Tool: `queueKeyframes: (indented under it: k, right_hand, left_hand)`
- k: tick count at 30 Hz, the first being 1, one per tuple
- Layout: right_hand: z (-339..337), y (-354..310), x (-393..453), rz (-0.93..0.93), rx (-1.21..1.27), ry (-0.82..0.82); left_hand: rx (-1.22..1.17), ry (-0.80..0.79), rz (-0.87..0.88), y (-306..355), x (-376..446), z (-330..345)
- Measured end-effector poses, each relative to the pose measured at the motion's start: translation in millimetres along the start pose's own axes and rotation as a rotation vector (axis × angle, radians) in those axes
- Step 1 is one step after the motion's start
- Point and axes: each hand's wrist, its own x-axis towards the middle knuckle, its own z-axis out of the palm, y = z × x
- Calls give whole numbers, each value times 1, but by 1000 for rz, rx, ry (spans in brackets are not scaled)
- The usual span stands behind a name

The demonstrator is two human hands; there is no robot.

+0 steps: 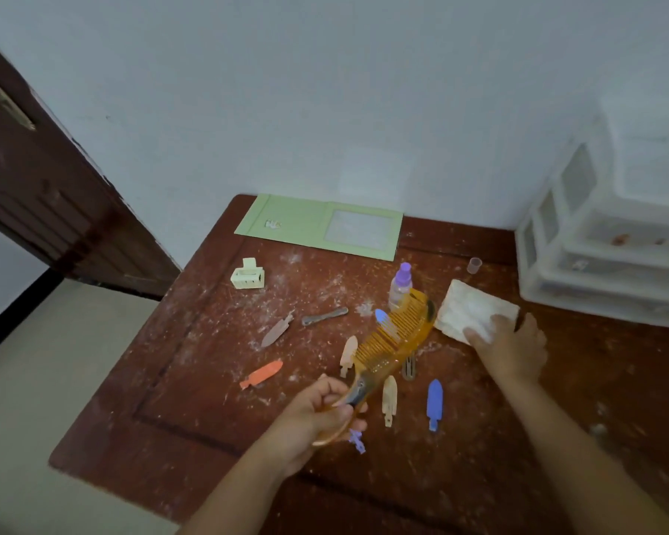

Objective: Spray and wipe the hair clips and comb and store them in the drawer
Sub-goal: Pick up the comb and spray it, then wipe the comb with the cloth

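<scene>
The left hand [317,409] is curled tight round the handle of a translucent amber plastic comb [393,347], holding it raised above the worn reddish-brown wooden desk [178,399] with the toothed end pointing up and away toward a small clear spray bottle with a purple cap [399,283]. The right hand [512,347] lies on the near edge of a folded white cloth [476,312], fingers fairly straight and pressing down on it; whether the thumb has pinched the fabric I cannot tell.

The comb looks light and stiff, its fine teeth probably the fragile part, so the handle seems the sound place to grip, leaving the teeth free for wiping. If sprayed it would likely turn slippery. The cloth looks soft and limp, best gathered from an edge.

Scattered flat on the desk lie the clips: a cream claw clip [248,275], an orange snap clip [262,374], a blue snap clip [434,403], a beige snap clip [389,397] and others. They look small and light, best pinched by their edges. The white plastic drawer unit [603,241] stands at the desk's far right corner.
</scene>
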Motion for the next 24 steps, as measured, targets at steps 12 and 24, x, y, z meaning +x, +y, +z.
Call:
queueKeyframes:
  k: [12,24]
  right_hand:
    - [-62,-1,-21,77,865,-61]
    - [-40,-15,-117,-1002,261,354]
  left_hand:
    - [60,58,3,6,8,31]
    - [320,-14,242,27,-19,64]
